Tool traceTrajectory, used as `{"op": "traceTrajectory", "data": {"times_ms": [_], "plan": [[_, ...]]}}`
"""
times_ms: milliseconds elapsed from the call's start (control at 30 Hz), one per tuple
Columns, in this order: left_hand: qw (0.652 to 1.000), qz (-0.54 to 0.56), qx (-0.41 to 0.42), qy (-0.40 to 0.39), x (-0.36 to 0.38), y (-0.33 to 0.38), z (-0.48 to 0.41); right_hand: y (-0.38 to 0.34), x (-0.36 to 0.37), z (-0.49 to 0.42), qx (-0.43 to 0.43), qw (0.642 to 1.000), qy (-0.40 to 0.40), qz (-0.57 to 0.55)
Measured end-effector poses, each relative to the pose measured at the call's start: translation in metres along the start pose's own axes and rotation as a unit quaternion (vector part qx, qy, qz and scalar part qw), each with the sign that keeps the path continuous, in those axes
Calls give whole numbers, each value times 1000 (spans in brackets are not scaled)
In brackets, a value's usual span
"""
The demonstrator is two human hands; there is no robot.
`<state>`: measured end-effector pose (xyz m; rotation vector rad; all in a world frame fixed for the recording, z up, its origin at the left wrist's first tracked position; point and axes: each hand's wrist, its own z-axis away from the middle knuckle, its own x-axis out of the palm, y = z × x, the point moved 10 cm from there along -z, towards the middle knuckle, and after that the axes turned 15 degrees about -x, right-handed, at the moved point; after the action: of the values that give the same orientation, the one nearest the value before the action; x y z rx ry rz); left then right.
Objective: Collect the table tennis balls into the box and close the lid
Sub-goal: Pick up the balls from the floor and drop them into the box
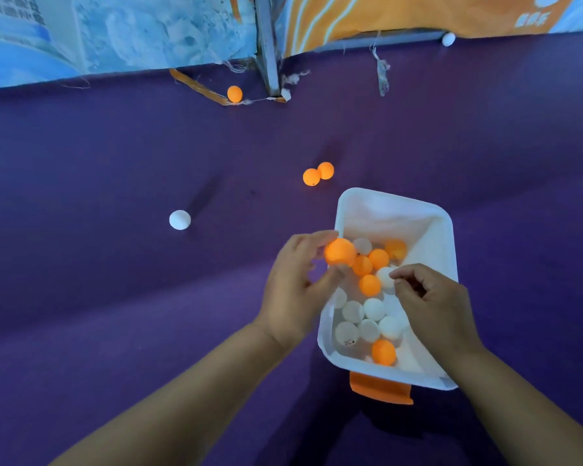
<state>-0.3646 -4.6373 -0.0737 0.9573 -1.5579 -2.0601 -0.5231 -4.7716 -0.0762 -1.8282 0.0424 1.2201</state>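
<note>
Both hands are at the white box (394,200) on the purple floor (115,297). The left hand (293,297) pinches an orange ball (340,252) over its left rim. The right hand (431,297) hovers above, loosely curled, seemingly empty. Balls look light, smooth and quick to roll, so pinch across the middle. Beyond the box lie a white ball (179,219) and an orange pair (318,174).

floor: deep purple matte flooring (115,163), softly creased | back left: blue printed fabric barrier (132,35) | back right: orange wavy-striped fabric barrier (384,15) | corner: grey metal post (266,45) | hem: frayed threads (382,75)
</note>
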Motion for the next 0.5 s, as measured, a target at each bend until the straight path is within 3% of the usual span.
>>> {"op": "traceTrajectory", "data": {"times_ms": [100, 167, 233, 367, 500], "plan": [[999, -24, -30, -28, 11, -13, -14, 11, -7, -2, 11, 1000, 7, 7], [997, -11, -66, 34, -15, -30, -29, 14, -10, -3, 17, 1000, 14, 3], [984, -78, -98, 123, -53, -50, -47, 12, -12, -4, 20, 1000, 19, -2], [915, -290, -185, 210, -120, -88, -83, 3, -14, -9, -3, 1000, 16, 19], [873, -363, -255, 204, -152, -120, -101, 1, -16, -15, -27, 997, 4, 68]]}}
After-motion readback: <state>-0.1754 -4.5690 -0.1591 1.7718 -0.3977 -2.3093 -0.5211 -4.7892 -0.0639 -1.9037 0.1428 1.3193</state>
